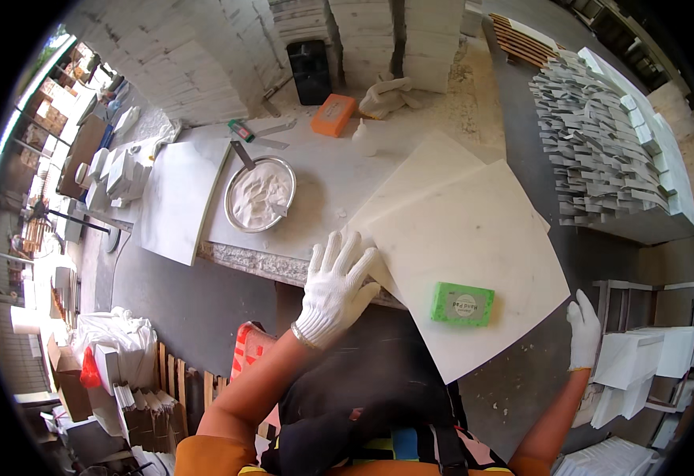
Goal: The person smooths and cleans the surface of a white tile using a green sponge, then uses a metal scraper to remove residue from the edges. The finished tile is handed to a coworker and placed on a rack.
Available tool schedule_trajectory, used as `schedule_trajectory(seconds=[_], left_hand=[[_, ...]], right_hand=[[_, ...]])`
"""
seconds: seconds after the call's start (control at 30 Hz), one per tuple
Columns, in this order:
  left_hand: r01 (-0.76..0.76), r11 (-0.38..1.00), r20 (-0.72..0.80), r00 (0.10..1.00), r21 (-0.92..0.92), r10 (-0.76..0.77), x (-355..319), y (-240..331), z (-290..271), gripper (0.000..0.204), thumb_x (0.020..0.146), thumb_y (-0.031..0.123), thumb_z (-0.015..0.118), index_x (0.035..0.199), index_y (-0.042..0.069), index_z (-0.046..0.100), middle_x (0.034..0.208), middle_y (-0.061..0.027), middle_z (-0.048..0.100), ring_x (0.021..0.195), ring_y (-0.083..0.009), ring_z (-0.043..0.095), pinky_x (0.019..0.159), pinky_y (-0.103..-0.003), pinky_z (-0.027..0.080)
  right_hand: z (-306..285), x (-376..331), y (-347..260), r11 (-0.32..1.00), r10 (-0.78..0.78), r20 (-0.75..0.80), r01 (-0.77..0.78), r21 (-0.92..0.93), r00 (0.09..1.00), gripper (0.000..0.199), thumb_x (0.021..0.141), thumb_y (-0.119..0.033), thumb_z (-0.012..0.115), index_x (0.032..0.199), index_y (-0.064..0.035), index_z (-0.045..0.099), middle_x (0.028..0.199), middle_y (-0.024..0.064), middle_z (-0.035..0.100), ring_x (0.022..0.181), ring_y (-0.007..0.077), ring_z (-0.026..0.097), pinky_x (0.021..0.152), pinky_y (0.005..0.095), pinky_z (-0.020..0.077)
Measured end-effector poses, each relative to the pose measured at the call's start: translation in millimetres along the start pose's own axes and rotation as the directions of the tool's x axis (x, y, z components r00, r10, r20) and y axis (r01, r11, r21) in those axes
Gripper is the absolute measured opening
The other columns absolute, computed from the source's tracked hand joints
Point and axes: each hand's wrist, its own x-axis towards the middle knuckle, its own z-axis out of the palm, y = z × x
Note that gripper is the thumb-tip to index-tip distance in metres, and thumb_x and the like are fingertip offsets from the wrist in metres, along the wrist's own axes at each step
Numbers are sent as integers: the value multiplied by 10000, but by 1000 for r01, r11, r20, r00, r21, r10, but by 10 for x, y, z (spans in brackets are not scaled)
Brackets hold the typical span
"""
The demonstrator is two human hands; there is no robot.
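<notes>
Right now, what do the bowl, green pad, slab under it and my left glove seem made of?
Bowl: probably polished metal; its rim shines.
Green pad: perhaps foam, matte, with speckled sides.
Slab: possibly stone or ceramic, smooth, pale, with faint grey marks.
Left glove: white knitted fabric, matte, with a ribbed cuff; fibre unclear.

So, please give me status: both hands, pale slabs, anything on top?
Left hand spread, at left edge of pale slabs. Right hand by their right corner, contact unclear. Slabs fanned, overlapping. Green block on uppermost.
</notes>
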Motion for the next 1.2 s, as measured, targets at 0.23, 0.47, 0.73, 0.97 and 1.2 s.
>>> schedule_trajectory(seconds=[0.23, 0.47, 0.73, 0.97, 1.2], left_hand=[[161, 931, -104, 973, -328, -205, -603, -74, -209, 482, 805, 162, 748, 1256, 37, 632, 1306, -251, 598, 1198, -448, 573, 1002, -493, 462], [270, 709, 52, 948, -651, -313, -704, -77, -155, 310, 912, 145, 683, 1184, -4, 678, 1107, -177, 709, 1013, -322, 683, 894, -372, 530], [398, 592, 370, 912, -700, -176, -664, 12, -71, 297, 984, 169, 605, 1195, -28, 675, 1131, -147, 719, 1033, -229, 683, 915, -314, 518], [643, 232, 652, 757, -730, -46, -593, 225, 103, 465, 1041, 335, 532, 1318, -32, 601, 1187, -129, 680, 1071, -185, 630, 956, -299, 478], [723, 170, 738, 674, -670, 40, -464, 442, 183, 522, 1042, 409, 506, 1331, -17, 595, 1208, -124, 681, 1051, -193, 650, 928, -316, 490]], right_hand=[[370, -19, -297, 986, 50, -46, -42, 164, 998, 556, 1017, -252, 570, 1456, 66, 449, 1464, 171, 522, 1336, 229, 498, 1119, 310, 355], [470, 136, -176, 965, 72, -7, -68, 252, 997, 558, 1035, -262, 539, 1483, 48, 420, 1516, 143, 470, 1392, 222, 440, 1150, 316, 324], [476, 165, -289, 999, -33, -42, 32, -23, 999, 515, 1017, -286, 536, 1409, 47, 522, 1451, 160, 538, 1356, 240, 482, 1146, 333, 329], [413, 197, -450, 811, -315, -60, 236, -535, 947, 464, 974, -288, 582, 1393, -89, 566, 1393, 131, 577, 1294, 274, 541, 1087, 348, 412], [768, 112, -915, 776, -578, 43, 566, -280, 815, 508, 916, -361, 665, 1385, -195, 568, 1377, 105, 572, 1252, 306, 549, 1007, 403, 481]])
